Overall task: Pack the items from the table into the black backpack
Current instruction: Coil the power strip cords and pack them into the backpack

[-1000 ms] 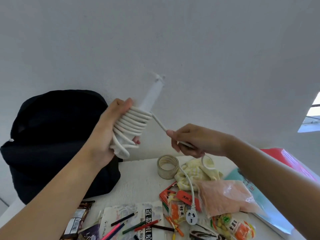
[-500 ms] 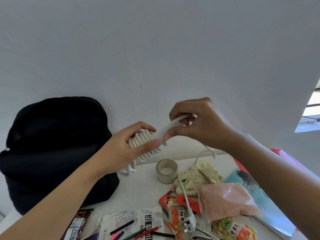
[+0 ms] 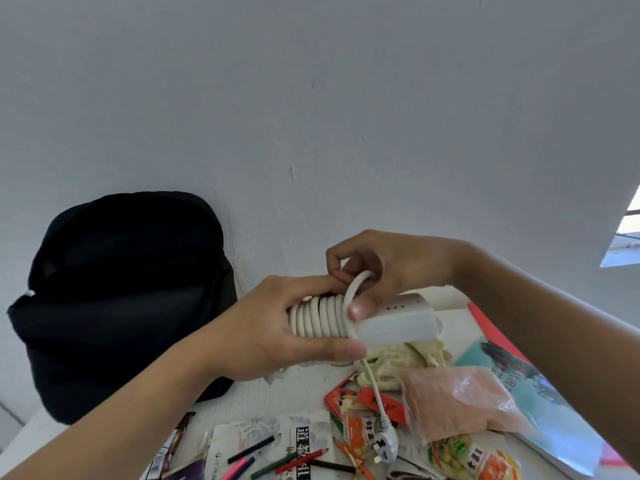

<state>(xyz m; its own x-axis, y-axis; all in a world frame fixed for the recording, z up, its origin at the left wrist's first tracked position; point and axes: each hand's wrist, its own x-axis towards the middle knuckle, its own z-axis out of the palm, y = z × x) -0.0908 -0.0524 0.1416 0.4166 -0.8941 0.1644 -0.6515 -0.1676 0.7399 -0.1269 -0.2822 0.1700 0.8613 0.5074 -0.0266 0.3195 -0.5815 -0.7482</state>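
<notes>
White wall fills the upper half of the view, and a white table (image 3: 304,396) runs along the bottom. At far left the black backpack (image 3: 121,299) stands upright on the table against the wall; whether it is open cannot be told. In front of it, at the lower edge, lie a dark snack wrapper (image 3: 180,441), a printed booklet (image 3: 304,438) and loose coloured pencils (image 3: 277,460).

Above the table, at centre, the left hand (image 3: 273,334) grips the coiled end of a white power strip (image 3: 398,323), thumb underneath and fingers over the top. The cord (image 3: 318,318) is wound round the strip in tight turns. The right hand (image 3: 391,268) pinches a loop of that cord just above the coils, its thumb pressing on the strip. The cord's free end hangs down to its plug (image 3: 386,445), which dangles over orange snack packets (image 3: 363,424).

Right of these, under the strip, sits a crumpled yellow cloth (image 3: 412,358), then a pink plastic bag (image 3: 457,407) and another snack bag (image 3: 474,459) near the edge. A teal book (image 3: 543,400) lies beyond, over something red (image 3: 485,323). A window (image 3: 627,237) shows at far right.
</notes>
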